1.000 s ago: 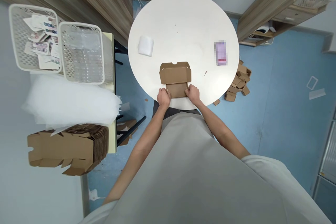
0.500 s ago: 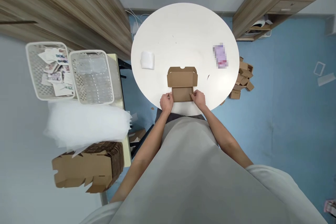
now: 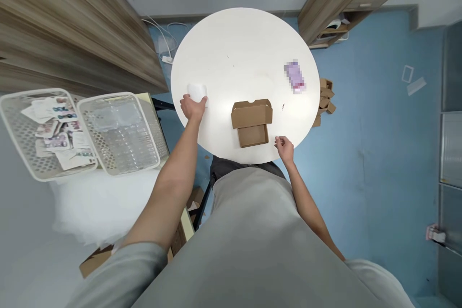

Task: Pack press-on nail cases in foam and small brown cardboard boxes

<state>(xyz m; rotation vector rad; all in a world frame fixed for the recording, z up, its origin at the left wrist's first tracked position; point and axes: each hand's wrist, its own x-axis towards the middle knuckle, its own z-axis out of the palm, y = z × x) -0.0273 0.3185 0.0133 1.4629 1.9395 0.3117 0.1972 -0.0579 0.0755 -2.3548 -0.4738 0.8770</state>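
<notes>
On the round white table (image 3: 245, 33), a brown cardboard mailer box (image 3: 253, 135) stands with its lid folded back, and its inside is bare. My left hand (image 3: 193, 106) reaches to the left and spans the near side of a soft white packet (image 3: 197, 90), thumb on its right edge and fingers on its left. What the packet is made of I cannot make out. My right hand (image 3: 285, 148) is off the box, just right of it over the table's near edge, fingers loosely bent and slightly apart with nothing in them.
A blurred purple item (image 3: 295, 77) lies at the table's right. To the left are a white basket of printed cards (image 3: 50, 91), a basket of clear plastic cases (image 3: 119, 154) and a white sheet pile (image 3: 104, 202). Small cartons (image 3: 327, 101) lie on the floor right.
My left hand has left the box and moved left to the white packet. My right hand has let go of the box and drawn back to the right. The view has shifted.
</notes>
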